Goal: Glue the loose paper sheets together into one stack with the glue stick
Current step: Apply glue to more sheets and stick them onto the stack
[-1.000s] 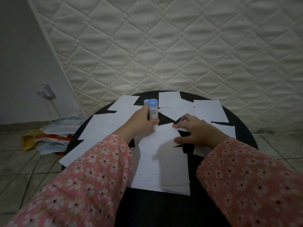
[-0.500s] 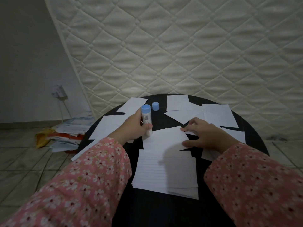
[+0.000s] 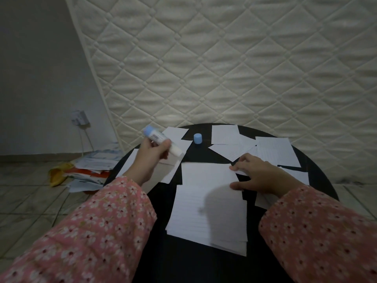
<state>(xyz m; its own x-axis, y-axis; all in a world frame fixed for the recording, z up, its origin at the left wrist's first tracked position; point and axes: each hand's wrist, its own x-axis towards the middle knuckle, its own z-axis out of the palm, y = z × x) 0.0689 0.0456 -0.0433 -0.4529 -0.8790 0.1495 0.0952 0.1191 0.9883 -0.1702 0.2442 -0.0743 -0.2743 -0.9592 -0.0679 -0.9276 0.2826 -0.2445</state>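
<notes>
While uncapped: glue stick (image 3: 161,142) gripped mid-barrel in left hand (image 3: 152,158), raised beside stack (image 3: 208,203) on surface (image 3: 318,176).
Right hand (image 3: 259,176): fingers relaxed, pressing stack's far corner.
Cap (image 3: 197,138): standing apart.
Handling: sheets light, floppy, likely to slide; best pinned flat near edge.

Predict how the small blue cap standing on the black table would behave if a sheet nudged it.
The blue cap looks small and light, so a nudge would probably slide it across the black table. It is squat and stands on end, so it is fairly stable. Tipped over, its round shape would probably roll.
</notes>
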